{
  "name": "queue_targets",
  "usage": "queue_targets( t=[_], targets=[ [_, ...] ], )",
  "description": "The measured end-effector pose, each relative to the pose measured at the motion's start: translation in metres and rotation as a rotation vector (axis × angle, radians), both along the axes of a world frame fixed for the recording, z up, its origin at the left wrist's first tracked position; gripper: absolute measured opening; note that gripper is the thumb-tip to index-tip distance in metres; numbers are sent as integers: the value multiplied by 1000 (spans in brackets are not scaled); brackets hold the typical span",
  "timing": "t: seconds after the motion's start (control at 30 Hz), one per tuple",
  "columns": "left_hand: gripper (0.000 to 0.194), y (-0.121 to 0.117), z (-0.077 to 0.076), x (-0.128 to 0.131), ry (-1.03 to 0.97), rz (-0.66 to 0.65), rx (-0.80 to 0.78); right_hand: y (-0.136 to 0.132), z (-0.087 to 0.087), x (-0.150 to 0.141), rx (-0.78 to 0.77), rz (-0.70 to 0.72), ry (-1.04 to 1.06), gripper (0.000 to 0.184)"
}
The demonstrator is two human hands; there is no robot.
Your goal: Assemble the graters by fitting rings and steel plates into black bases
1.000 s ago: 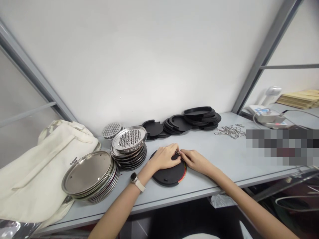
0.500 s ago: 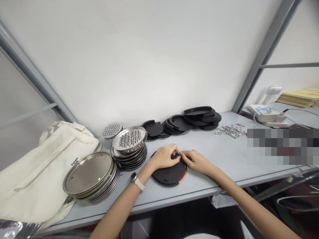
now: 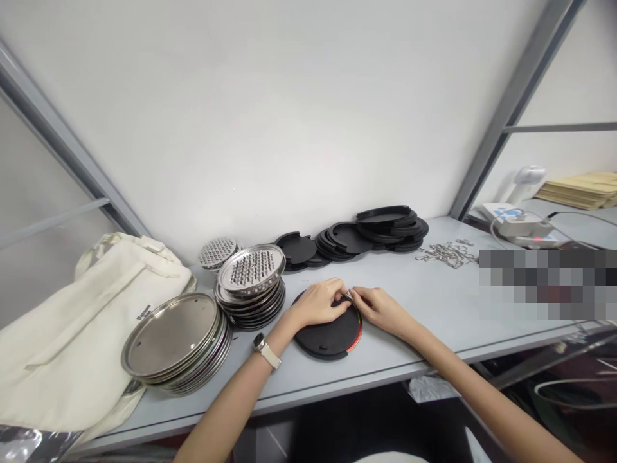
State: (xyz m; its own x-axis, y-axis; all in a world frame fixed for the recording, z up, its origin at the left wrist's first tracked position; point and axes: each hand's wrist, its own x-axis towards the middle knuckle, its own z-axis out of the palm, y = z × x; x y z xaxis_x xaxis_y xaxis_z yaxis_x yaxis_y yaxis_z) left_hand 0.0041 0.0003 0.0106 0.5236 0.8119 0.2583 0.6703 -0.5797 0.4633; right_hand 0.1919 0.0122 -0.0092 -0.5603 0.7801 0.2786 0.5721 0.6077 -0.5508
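Observation:
A round black disc (image 3: 330,333) lies flat on the table in front of me, with a red and yellow band along its right edge. My left hand (image 3: 321,302) rests over the disc's upper part, its fingers curled and closed at the far right rim. Right beside it, the fingertips of my right hand (image 3: 378,308) pinch a small shiny metal piece (image 3: 348,296) at that rim. Fingers hide most of this piece, so its exact kind is unclear.
Left of the disc stand a stack of metal grater discs (image 3: 253,267) and a stack of round metal plates (image 3: 168,337). A cream cloth bag (image 3: 81,328) lies far left. Black round trays (image 3: 349,238) line the wall; small metal clips (image 3: 446,254) lie to their right.
My right hand's fingertips have shifted slightly upward at the rim. The left hand and the disc stay almost where they were.

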Motion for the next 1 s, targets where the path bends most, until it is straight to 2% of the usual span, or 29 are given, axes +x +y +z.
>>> queue_targets(
  t=[0.3, 0.77, 1.0],
  targets=[
    [13, -7, 6, 1, 49, -2, 42, 0, -2, 1, 1, 18, -1, 37],
    [9, -3, 5, 0, 13, -26, 48, 0, 0, 2, -47, 47, -28, 36],
    [15, -1, 2, 1, -84, -31, 16, 1, -1, 2, -46, 51, -31, 34]
  ],
)
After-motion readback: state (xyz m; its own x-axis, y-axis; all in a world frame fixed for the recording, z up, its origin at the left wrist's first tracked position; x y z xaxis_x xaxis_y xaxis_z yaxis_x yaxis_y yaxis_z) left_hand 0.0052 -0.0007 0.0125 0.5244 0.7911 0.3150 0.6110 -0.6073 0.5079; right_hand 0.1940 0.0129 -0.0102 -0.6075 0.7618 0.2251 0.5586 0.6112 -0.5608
